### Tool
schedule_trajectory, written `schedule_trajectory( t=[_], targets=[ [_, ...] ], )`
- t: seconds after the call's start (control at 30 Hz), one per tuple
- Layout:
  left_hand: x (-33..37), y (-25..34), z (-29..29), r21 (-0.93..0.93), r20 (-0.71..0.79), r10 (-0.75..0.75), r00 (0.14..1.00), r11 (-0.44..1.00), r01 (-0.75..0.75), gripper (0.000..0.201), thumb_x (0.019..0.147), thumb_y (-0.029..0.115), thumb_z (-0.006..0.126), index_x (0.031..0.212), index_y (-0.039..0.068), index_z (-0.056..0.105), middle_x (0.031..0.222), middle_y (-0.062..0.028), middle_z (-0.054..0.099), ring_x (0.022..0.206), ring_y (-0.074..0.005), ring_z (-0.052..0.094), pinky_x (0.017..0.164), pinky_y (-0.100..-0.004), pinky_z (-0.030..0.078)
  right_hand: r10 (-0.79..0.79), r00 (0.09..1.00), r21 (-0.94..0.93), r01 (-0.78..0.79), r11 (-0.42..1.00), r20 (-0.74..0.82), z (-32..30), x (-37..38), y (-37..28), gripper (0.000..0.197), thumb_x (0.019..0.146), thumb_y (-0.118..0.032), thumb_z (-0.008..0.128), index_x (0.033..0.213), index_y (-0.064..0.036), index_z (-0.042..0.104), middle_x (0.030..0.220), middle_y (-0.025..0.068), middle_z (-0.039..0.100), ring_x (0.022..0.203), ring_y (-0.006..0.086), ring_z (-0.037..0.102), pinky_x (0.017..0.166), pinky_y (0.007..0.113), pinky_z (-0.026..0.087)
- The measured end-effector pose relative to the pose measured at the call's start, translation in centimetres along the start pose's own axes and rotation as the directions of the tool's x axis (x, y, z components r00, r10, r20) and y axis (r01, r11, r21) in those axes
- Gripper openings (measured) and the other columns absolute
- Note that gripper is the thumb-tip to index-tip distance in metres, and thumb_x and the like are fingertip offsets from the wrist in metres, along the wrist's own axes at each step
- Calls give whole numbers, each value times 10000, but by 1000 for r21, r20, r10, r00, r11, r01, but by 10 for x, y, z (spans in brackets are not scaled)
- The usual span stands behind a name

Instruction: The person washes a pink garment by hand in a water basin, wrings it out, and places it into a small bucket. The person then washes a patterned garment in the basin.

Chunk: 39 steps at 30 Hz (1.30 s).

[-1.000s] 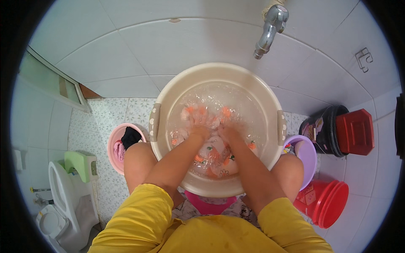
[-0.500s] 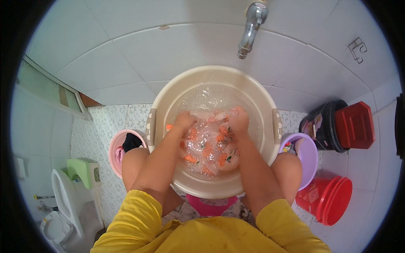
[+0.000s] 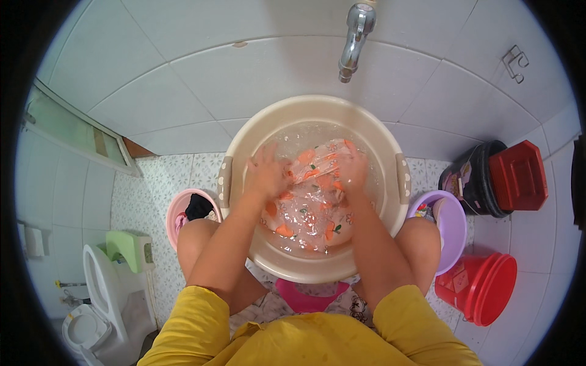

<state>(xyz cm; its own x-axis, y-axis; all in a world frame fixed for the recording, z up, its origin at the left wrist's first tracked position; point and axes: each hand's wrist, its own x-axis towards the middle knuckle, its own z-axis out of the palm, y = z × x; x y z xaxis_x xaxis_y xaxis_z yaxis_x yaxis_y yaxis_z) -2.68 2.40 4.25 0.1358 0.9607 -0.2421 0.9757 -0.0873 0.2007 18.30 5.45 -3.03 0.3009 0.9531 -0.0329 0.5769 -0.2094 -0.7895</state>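
Observation:
A wet, pale pink garment with an orange fruit print and small flowers (image 3: pixel 305 210) lies partly under water in a large cream basin (image 3: pixel 317 272). My left hand (image 3: pixel 267 172) is at the garment's left edge, fingers spread and the thumb side close to the cloth. Bunched cloth is gripped by my right hand (image 3: pixel 352 169) at the upper right of the garment, where a fold rises above the water. The garment's exact kind cannot be made out.
A chrome tap (image 3: pixel 355 46) juts from the tiled wall beyond the basin. Pink (image 3: pixel 174 207) and purple (image 3: pixel 455 235) tubs holding clothes flank my knees. At right are a black bucket (image 3: pixel 467 183), a red container (image 3: pixel 519 177) and a red bucket (image 3: pixel 482 290); a toilet (image 3: pixel 107 287) stands left.
My left hand has loosened from the cloth and its fingers have spread. A fold of the garment now shows higher between my hands. The view has shifted slightly.

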Motion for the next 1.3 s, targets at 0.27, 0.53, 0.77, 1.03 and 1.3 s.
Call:
schedule_trajectory(
  t=[0.27,0.53,0.77,1.03,1.3],
  targets=[
    [4,6,82,-81,338,11,941,997,17,702,767,365,641,1385,235,336,1466,-150,220,1334,-417,160,1051,-610,124,-20,921,-426,200,882,390,17,-39,-2,725,799,-235,587,1428,-226,227,1356,201,368,1292,352,295,1042,473,268],
    [24,-1,54,-189,64,-144,988,970,153,554,748,341,674,1218,96,512,1244,-194,497,1151,-364,449,965,-443,365,221,969,-333,-174,927,108,-1,-30,4,577,845,-353,514,1362,-185,323,1389,205,295,1233,387,371,983,498,352],
    [34,-11,92,-965,243,-285,927,26,261,569,822,509,547,1190,78,491,1145,-134,547,1067,-273,518,885,-412,436,183,913,-248,-94,964,364,42,-36,3,438,851,-362,493,1152,-45,523,1143,252,495,997,388,555,855,461,432],
    [28,6,67,-641,357,289,888,-616,458,586,858,617,439,1109,97,537,934,-103,603,907,-249,571,778,-418,484,-176,926,231,101,968,335,32,-80,-74,289,821,-298,552,890,-20,590,933,198,616,856,384,586,740,453,455],
    [45,23,111,-676,280,139,950,-674,298,311,904,316,502,1058,50,547,871,-88,599,768,-231,591,687,-344,505,-282,942,-130,307,943,180,38,-58,-58,208,770,-224,560,871,-50,614,871,157,628,788,356,600,704,451,482]
  ],
)
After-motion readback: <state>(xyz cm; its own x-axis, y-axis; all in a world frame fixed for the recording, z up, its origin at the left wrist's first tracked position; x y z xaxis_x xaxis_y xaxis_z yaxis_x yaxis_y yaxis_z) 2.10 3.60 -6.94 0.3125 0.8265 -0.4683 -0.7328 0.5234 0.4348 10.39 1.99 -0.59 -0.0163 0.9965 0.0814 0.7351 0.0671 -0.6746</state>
